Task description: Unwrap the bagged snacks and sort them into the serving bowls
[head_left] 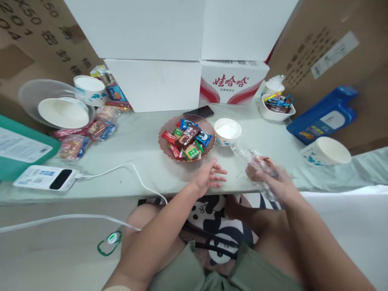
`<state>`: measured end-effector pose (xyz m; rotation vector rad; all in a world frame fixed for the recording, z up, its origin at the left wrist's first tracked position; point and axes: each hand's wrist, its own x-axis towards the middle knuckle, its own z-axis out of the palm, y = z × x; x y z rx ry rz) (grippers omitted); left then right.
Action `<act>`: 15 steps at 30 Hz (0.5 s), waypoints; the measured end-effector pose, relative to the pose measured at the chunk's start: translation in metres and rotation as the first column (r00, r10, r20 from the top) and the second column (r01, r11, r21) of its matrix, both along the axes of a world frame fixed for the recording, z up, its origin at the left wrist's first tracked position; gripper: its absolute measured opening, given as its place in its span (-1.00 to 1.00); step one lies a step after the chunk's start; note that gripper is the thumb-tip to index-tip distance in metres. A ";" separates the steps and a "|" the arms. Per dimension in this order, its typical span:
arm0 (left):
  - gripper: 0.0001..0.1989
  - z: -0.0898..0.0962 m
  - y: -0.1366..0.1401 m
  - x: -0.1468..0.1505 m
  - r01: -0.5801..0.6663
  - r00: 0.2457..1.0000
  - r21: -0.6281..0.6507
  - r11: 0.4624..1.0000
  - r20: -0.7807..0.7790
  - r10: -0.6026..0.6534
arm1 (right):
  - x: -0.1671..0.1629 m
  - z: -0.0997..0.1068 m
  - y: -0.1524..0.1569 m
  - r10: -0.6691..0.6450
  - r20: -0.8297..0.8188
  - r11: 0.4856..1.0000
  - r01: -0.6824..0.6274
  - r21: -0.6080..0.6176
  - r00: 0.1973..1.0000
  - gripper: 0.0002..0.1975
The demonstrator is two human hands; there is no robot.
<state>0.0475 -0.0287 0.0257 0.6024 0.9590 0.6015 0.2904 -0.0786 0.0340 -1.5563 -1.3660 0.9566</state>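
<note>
The left hand [211, 178] is over the bench [139, 141], close to its front edge and just in front of the bowl [170, 126]. Its fingers are loosely spread and it holds nothing. The right hand [280, 182] is closed around a clear plastic packet [259, 166] with something brown inside. The hand and the packet are somewhat blurred, so I cannot tell exactly what this brown thing is. The packet is over the front part of the bench, to the right of the left hand and well apart from it; one loose end of the plastic reaches toward a paper cup [223, 141].

The bowl has a wavy rim and carries many small wrapped snacks [188, 136] in red, brown, blue and green. The paper cup stands upright just beside the bowl, on its right. Behind the bowl lies a dark phone [203, 111], and farther back is a white box [226, 87] with red print.

On the right side of the bench are a white tray [276, 115] with more wrapped snacks, a blue bottle [323, 117], which looks tilted in this view, and another paper cup [323, 152]. On the left side, a white power bank [36, 177] with a white cable [104, 173] lies in front of a green container [22, 151], and several snack packets [74, 146] lie near it.
</note>
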 end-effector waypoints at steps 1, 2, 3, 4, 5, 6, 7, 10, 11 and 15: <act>-0.47 0.002 -0.001 -0.003 0.059 0.997 -0.013 0.998 0.042 -0.058 | -0.009 -0.001 0.003 0.045 0.167 0.998 -0.052 0.036 0.985 -0.64; -0.35 0.004 -0.003 -0.006 0.110 0.991 -0.014 0.994 0.073 -0.109 | -0.019 -0.001 0.005 0.086 0.342 0.991 -0.115 0.064 0.936 -0.66; -0.27 0.006 -0.005 -0.008 0.146 0.985 -0.006 0.989 0.095 -0.144 | -0.028 -0.003 0.007 0.110 0.500 0.981 -0.173 0.082 0.859 -0.66; -0.26 0.007 -0.006 -0.010 0.168 0.980 0.008 0.986 0.109 -0.168 | -0.037 -0.004 0.007 0.118 0.621 0.971 -0.220 0.089 0.775 -0.66; -0.30 0.007 -0.008 -0.010 0.177 0.978 0.030 0.984 0.107 -0.179 | -0.045 -0.005 0.008 0.119 0.701 0.964 -0.251 0.088 0.703 -0.66; -0.40 0.007 -0.009 -0.010 0.180 0.980 0.064 0.982 0.077 -0.185 | -0.051 -0.006 0.007 0.121 0.745 0.960 -0.268 0.080 0.656 -0.66; -0.53 0.007 -0.010 -0.009 0.182 0.983 0.107 0.977 0.015 -0.185 | -0.055 -0.007 0.007 0.126 0.756 0.959 -0.274 0.072 0.642 -0.67; -0.90 0.004 -0.008 -0.007 0.214 0.952 0.226 0.950 -0.266 -0.151 | -0.056 -0.009 0.006 0.171 0.632 0.964 -0.261 0.052 0.756 -0.64; -0.90 0.003 -0.007 -0.008 0.229 0.933 0.244 0.942 -0.332 -0.140 | -0.053 -0.009 0.005 0.176 0.550 0.971 -0.237 0.042 0.816 -0.61; -0.81 -0.005 0.003 -0.013 0.260 0.904 0.282 0.923 -0.408 -0.130 | -0.034 -0.001 -0.004 0.007 0.184 1.000 -0.012 0.022 0.983 -0.57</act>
